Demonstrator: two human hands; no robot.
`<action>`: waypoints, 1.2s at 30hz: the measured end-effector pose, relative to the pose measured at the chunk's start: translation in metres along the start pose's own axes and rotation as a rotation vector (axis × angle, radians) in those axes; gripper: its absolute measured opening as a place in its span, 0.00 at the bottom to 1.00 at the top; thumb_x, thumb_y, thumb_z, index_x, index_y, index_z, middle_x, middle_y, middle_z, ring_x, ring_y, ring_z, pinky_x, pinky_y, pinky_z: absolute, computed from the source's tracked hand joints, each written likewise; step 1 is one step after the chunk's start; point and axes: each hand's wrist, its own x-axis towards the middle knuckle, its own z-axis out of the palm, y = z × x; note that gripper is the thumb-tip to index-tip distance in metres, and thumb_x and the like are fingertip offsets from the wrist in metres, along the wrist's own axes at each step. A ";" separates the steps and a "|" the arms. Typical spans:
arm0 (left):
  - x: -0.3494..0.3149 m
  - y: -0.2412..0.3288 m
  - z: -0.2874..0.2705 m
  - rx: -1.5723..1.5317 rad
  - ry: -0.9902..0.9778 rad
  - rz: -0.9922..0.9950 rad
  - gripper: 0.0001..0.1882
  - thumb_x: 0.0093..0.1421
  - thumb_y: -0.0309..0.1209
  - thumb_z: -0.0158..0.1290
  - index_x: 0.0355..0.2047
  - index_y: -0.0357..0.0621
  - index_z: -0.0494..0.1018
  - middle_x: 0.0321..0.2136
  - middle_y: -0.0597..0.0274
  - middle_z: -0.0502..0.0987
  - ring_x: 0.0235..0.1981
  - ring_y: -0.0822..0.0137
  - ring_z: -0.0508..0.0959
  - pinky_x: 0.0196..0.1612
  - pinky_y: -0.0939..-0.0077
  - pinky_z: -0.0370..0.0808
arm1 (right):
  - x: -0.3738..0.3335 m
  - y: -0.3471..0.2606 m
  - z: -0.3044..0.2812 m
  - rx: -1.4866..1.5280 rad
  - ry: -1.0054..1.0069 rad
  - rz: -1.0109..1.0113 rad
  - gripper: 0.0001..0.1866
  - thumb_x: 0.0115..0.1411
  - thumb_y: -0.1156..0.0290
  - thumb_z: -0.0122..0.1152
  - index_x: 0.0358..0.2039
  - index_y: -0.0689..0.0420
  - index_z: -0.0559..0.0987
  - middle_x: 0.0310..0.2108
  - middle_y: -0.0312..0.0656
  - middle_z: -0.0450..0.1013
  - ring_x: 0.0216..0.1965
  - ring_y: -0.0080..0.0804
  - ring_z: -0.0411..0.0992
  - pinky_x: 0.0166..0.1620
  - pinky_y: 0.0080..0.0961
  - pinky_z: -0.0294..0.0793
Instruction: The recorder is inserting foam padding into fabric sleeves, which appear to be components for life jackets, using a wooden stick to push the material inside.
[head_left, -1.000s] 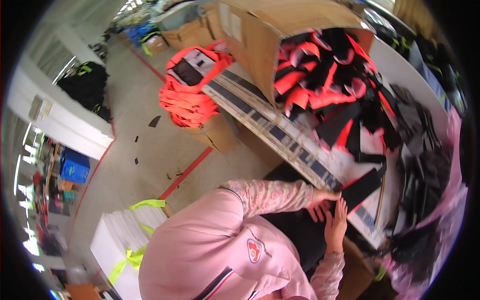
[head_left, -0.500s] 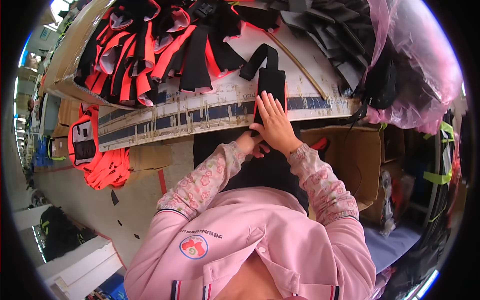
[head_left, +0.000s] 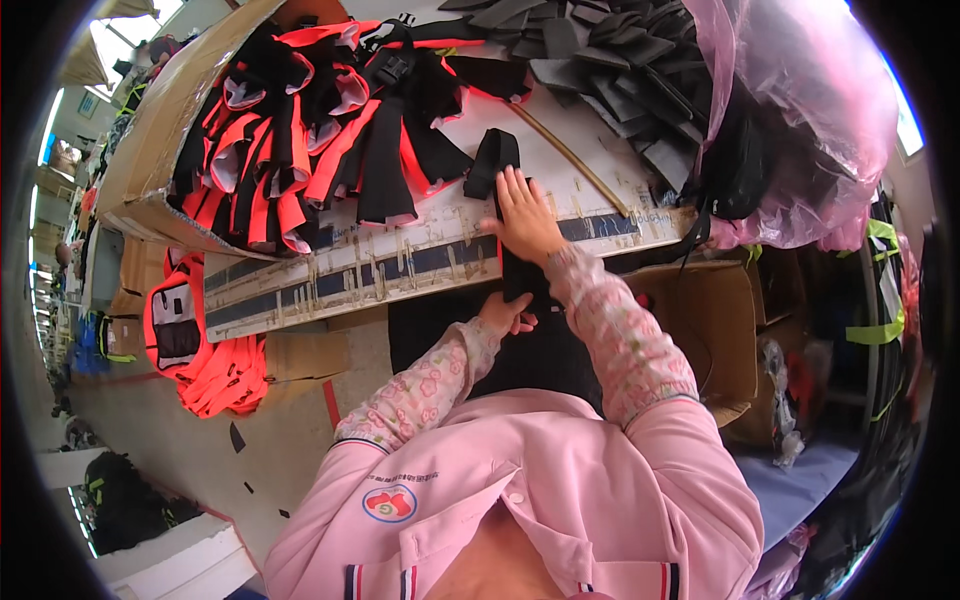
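Observation:
A long black fabric strap piece with orange edging (head_left: 518,275) lies over the near edge of the white work board (head_left: 440,215). Flat on its upper part rests my right hand (head_left: 530,218), fingers stretched out. Just below the board's edge, my left hand (head_left: 507,313) is closed at the strap's lower end, thumb on top; its fingertips are partly hidden. Beyond my right fingertips a black webbing loop (head_left: 492,160) curls up from the piece.
Several black-and-orange strap pieces (head_left: 300,150) spill from a cardboard box (head_left: 165,165) at left. A thin wooden stick (head_left: 575,160) lies by piled dark grey foam pieces (head_left: 620,60). Pink plastic bag (head_left: 820,120) stands at right, an open carton (head_left: 715,335) below. Orange bags (head_left: 215,370) hang at left.
The strap piece has slid toward me, more of it now past the board's edge. My left hand has moved down with it; my right hand lies farther up the piece.

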 end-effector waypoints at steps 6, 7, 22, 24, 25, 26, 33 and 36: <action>-0.010 0.007 0.001 -0.183 -0.023 -0.078 0.10 0.59 0.36 0.48 0.26 0.44 0.73 0.15 0.67 0.70 0.17 0.72 0.71 0.20 0.76 0.69 | -0.117 -0.031 -0.053 0.086 -0.165 -0.128 0.35 0.53 0.67 0.53 0.59 0.67 0.55 0.62 0.56 0.49 0.64 0.47 0.46 0.63 0.39 0.45; -0.017 0.019 0.005 -0.156 0.018 -0.086 0.11 0.59 0.37 0.48 0.25 0.45 0.73 0.14 0.68 0.69 0.15 0.73 0.69 0.20 0.76 0.67 | -0.130 -0.034 -0.062 0.035 -0.181 -0.127 0.32 0.52 0.69 0.52 0.57 0.65 0.58 0.60 0.53 0.53 0.62 0.45 0.50 0.63 0.37 0.48; -0.040 0.101 -0.007 -0.374 -0.465 0.247 0.39 0.53 0.63 0.42 0.55 0.45 0.58 0.50 0.53 0.66 0.50 0.60 0.69 0.52 0.58 0.65 | -0.139 -0.004 -0.110 1.610 0.570 0.456 0.14 0.51 0.87 0.54 0.38 0.60 0.75 0.38 0.38 0.73 0.36 0.26 0.71 0.41 0.24 0.70; -0.046 0.117 0.008 -0.499 -0.518 0.427 0.39 0.54 0.61 0.43 0.56 0.45 0.56 0.51 0.53 0.65 0.52 0.58 0.67 0.54 0.57 0.64 | -0.142 -0.009 -0.109 1.769 0.470 0.455 0.15 0.51 0.86 0.54 0.41 0.61 0.74 0.41 0.40 0.73 0.40 0.28 0.71 0.45 0.25 0.70; -0.054 0.126 0.016 -0.618 -0.577 0.589 0.39 0.55 0.59 0.45 0.58 0.44 0.53 0.53 0.53 0.63 0.55 0.57 0.65 0.56 0.55 0.62 | -0.146 -0.012 -0.107 1.921 0.376 0.474 0.17 0.52 0.85 0.54 0.44 0.62 0.73 0.43 0.41 0.72 0.44 0.29 0.71 0.48 0.26 0.69; -0.057 0.136 0.018 -0.659 -0.735 0.663 0.39 0.56 0.52 0.50 0.59 0.43 0.52 0.55 0.52 0.62 0.57 0.54 0.63 0.57 0.54 0.61 | -0.151 -0.013 -0.095 1.972 0.261 0.430 0.19 0.53 0.83 0.54 0.47 0.63 0.71 0.47 0.43 0.71 0.48 0.32 0.70 0.52 0.29 0.67; -0.092 0.147 0.028 -0.397 -0.554 0.686 0.37 0.53 0.41 0.57 0.58 0.40 0.54 0.56 0.49 0.61 0.57 0.50 0.62 0.57 0.53 0.62 | -0.172 -0.019 -0.044 2.039 0.128 0.630 0.19 0.54 0.82 0.55 0.48 0.60 0.72 0.45 0.41 0.72 0.46 0.31 0.71 0.51 0.30 0.70; -0.098 0.145 0.023 -0.359 -0.533 0.657 0.36 0.54 0.39 0.57 0.58 0.38 0.55 0.54 0.47 0.63 0.55 0.50 0.65 0.56 0.54 0.63 | -0.156 0.003 -0.055 1.354 -0.072 0.430 0.13 0.53 0.88 0.50 0.37 0.63 0.78 0.35 0.38 0.76 0.38 0.25 0.73 0.46 0.22 0.71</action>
